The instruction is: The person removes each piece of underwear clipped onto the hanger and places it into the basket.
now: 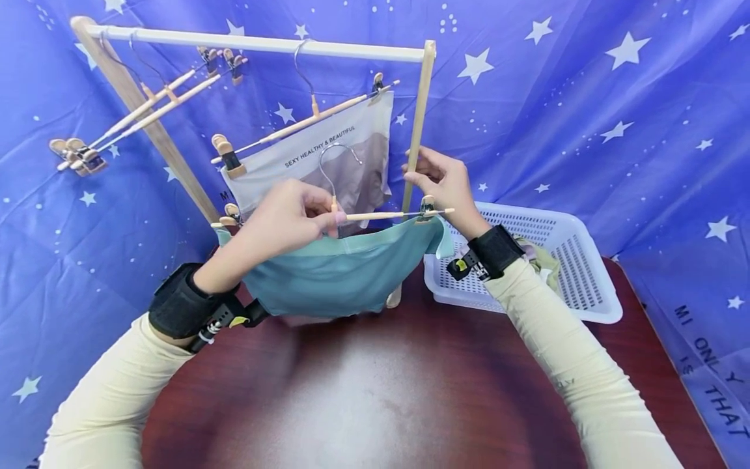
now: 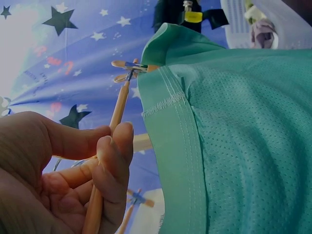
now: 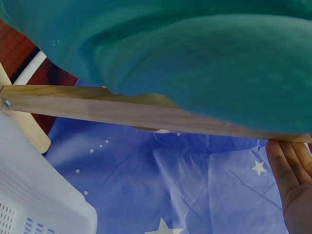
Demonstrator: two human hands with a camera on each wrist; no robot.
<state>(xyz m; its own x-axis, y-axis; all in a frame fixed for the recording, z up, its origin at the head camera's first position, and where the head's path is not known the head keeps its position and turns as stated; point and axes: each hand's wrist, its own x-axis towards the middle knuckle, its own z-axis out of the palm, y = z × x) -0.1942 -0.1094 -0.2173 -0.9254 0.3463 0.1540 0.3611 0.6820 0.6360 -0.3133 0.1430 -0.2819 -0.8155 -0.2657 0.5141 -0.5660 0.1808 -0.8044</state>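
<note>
My left hand (image 1: 293, 212) pinches the middle of a clip hanger (image 1: 375, 215) near the base of its metal hook. In the left wrist view the thumb and fingers close round its thin wooden bar (image 2: 119, 108). Teal underpants (image 1: 328, 273) hang by the waistband from the hanger's end clips, in front of a wooden rack. The hanger's hook (image 1: 340, 146) stands free, below the rack's top rail (image 1: 252, 43). My right hand (image 1: 443, 185) holds the rack's right post (image 1: 419, 124) between thumb and fingers; the right wrist view shows its fingertips against the wood.
Pale printed underpants (image 1: 328, 153) hang on another clip hanger from the rail. Two bare clip hangers (image 1: 158, 104) hang at the left. A white plastic basket (image 1: 586, 260) with some cloth (image 1: 545, 264) inside stands on the dark red table (image 1: 363, 391). Blue star-patterned fabric surrounds the table.
</note>
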